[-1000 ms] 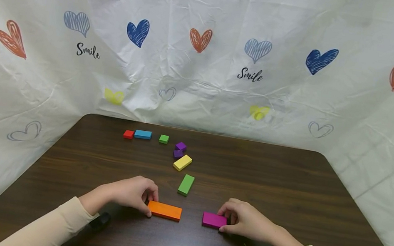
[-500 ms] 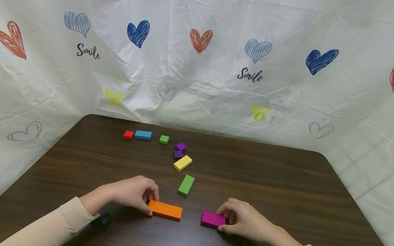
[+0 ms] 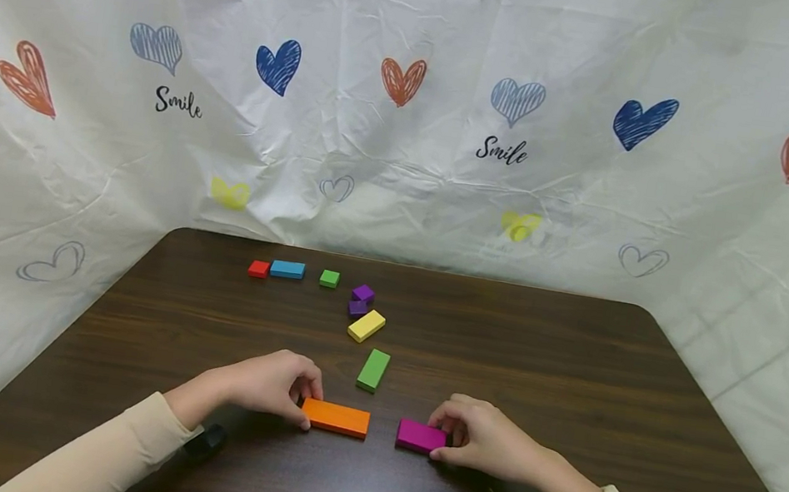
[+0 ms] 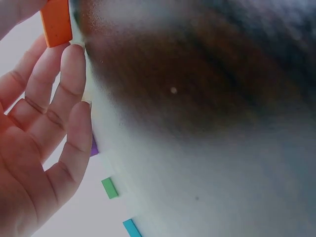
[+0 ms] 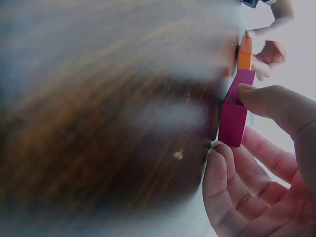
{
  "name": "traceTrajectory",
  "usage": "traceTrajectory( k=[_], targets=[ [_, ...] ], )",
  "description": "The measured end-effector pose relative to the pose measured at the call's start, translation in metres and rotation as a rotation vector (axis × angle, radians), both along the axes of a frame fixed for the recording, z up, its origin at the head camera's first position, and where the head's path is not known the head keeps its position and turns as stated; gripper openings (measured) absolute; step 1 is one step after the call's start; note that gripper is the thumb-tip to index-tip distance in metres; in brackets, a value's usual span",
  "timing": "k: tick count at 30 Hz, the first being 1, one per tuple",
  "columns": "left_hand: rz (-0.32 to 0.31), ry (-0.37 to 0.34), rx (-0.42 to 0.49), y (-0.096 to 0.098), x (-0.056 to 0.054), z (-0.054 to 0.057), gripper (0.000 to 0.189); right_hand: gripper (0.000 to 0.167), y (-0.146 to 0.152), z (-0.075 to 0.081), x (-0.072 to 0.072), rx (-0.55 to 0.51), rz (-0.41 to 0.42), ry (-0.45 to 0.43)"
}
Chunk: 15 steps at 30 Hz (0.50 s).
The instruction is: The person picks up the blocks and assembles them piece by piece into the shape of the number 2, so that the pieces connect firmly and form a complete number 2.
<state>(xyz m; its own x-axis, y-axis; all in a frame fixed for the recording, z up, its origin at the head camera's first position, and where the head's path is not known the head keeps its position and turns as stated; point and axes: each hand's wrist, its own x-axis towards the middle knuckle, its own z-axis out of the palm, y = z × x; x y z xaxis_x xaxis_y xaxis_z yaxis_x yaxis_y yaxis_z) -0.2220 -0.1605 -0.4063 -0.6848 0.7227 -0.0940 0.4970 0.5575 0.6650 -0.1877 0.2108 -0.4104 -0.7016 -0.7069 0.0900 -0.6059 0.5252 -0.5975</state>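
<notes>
**Two blocks closing in on each other**

Two hands work low on the dark table point(image 3: 575, 364), each with a block. The left hand point(image 3: 272, 384) curls its fingers round the left end of the orange block point(image 3: 336, 418); the right hand point(image 3: 481, 436) pinches the right end of the magenta block point(image 3: 421, 436) between thumb and fingers, as the right wrist view shows. Both blocks lie flat, side by side, a narrow gap between them. Over the last second both have slid inward, the magenta one more, so that gap has shrunk; judging by this, the two are being brought end to end and are not yet touching.

Just beyond the gap a long green block point(image 3: 373, 370) lies at a slight angle. Farther back sits a yellow block point(image 3: 366, 325), then two purple blocks point(image 3: 360, 300) close together, possibly touching, though they are too small to say. At the far edge a small green block point(image 3: 329, 277), a blue block point(image 3: 287, 269) and a red block point(image 3: 258, 268) stand in a row. None of these has shifted. Behind hangs a white sheet point(image 3: 407, 155) printed with hearts
</notes>
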Motion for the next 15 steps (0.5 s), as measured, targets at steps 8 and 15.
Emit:
traceTrajectory(
  k=[8, 15],
  targets=[
    [0.001, -0.006, -0.008, 0.0040, -0.0014, -0.0010, 0.022, 0.025, -0.0025, -0.0011, -0.0022, 0.012, 0.002, 0.009],
    [0.010, -0.004, -0.026, 0.0065, -0.0016, 0.0002, 0.023, 0.024, -0.0053, -0.0009, -0.0040, 0.012, 0.004, 0.014]
  ],
)
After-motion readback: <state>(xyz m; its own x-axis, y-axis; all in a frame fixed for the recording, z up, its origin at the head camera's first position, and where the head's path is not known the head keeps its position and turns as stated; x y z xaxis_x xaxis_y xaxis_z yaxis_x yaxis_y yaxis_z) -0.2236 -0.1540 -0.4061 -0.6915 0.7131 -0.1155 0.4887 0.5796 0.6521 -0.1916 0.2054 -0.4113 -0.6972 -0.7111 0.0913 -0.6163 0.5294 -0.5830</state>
